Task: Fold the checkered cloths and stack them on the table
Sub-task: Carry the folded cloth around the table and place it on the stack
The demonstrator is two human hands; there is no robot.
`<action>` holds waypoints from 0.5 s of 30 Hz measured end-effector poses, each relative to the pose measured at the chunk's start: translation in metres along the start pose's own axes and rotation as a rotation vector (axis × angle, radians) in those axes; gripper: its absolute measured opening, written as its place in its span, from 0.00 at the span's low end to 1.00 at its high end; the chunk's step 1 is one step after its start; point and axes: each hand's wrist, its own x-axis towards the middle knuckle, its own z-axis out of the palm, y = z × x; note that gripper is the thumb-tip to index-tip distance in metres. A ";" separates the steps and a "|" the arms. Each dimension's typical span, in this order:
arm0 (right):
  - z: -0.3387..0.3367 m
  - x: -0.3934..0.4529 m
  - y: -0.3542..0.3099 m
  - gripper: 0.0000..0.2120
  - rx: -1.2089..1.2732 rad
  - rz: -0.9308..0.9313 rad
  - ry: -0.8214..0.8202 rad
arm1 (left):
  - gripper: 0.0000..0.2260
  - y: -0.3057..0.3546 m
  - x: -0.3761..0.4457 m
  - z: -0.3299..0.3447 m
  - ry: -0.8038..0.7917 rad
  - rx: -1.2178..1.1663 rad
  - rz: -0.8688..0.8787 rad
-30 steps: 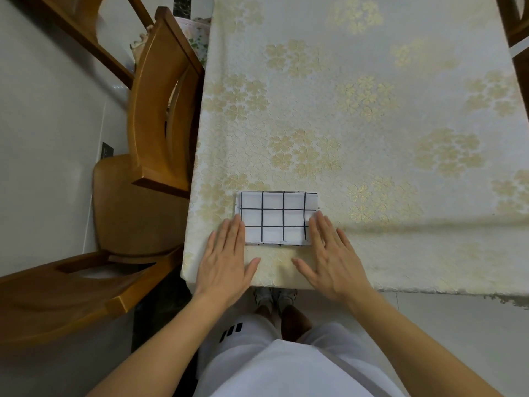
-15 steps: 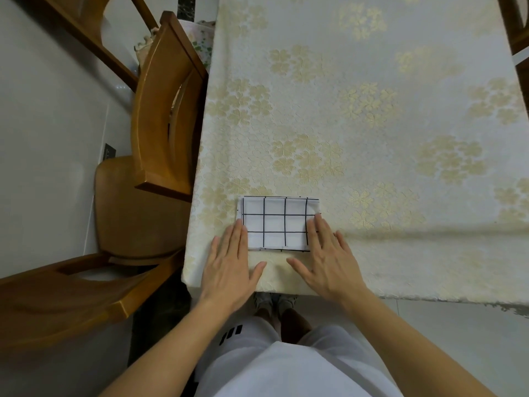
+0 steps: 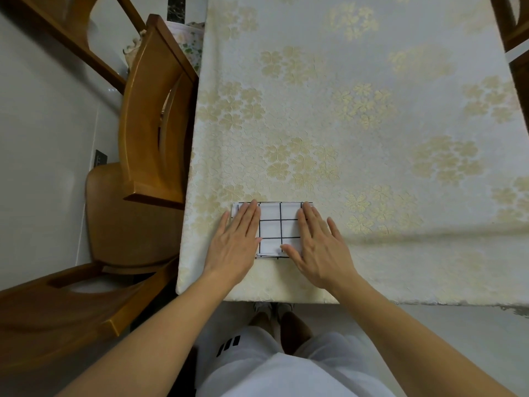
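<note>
Both hands have moved forward onto the checkered cloth [image 3: 279,229] within the last second. A moment ago they lay flat on the worktop [image 3: 372,116] at the near side of the folded rectangle, with only the fingertips at its side edges; now the left hand [image 3: 236,240] covers the left portion of the cloth and the right hand [image 3: 319,245] covers the right portion. The grip of each hand is wide: fingers straight, palms down, pressing and holding nothing. The cloth lies folded into a small rectangle near the front left corner of the worktop, on the floral tablecloth [image 3: 286,156], close to the edge nearest the person. Layered edges show along its near side, between the two thumbs. This change indicates that folding of this piece is complete and that the current step is flattening, to set the creases. Only one folded bundle is visible; whether it holds several cloths cannot be determined. No unfolded cloth is in view. A wooden chair [image 3: 148,110] stands just beside the left edge of the worktop.
</note>
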 end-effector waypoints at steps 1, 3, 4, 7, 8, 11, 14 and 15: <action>0.000 0.001 0.000 0.43 -0.007 -0.001 -0.008 | 0.28 -0.001 0.001 0.001 -0.002 0.002 0.001; 0.000 0.001 0.000 0.43 -0.016 -0.001 -0.014 | 0.29 -0.002 0.002 0.004 -0.008 -0.002 0.004; 0.000 0.001 0.000 0.42 -0.019 0.000 -0.017 | 0.29 -0.002 0.002 0.005 -0.010 -0.006 0.006; 0.001 0.002 0.000 0.42 -0.027 0.004 -0.028 | 0.27 -0.003 0.002 0.005 -0.009 -0.014 0.006; 0.001 0.001 0.001 0.42 -0.026 0.003 -0.026 | 0.27 -0.003 0.001 0.003 -0.010 -0.022 0.002; 0.001 -0.004 0.000 0.41 -0.014 0.001 0.015 | 0.28 -0.001 -0.006 -0.005 0.002 -0.041 -0.010; 0.003 -0.021 -0.003 0.39 -0.014 -0.002 0.119 | 0.29 0.005 -0.029 -0.011 0.001 -0.078 -0.008; 0.005 -0.029 -0.005 0.39 -0.016 -0.007 0.146 | 0.29 0.008 -0.040 -0.011 -0.001 -0.082 -0.003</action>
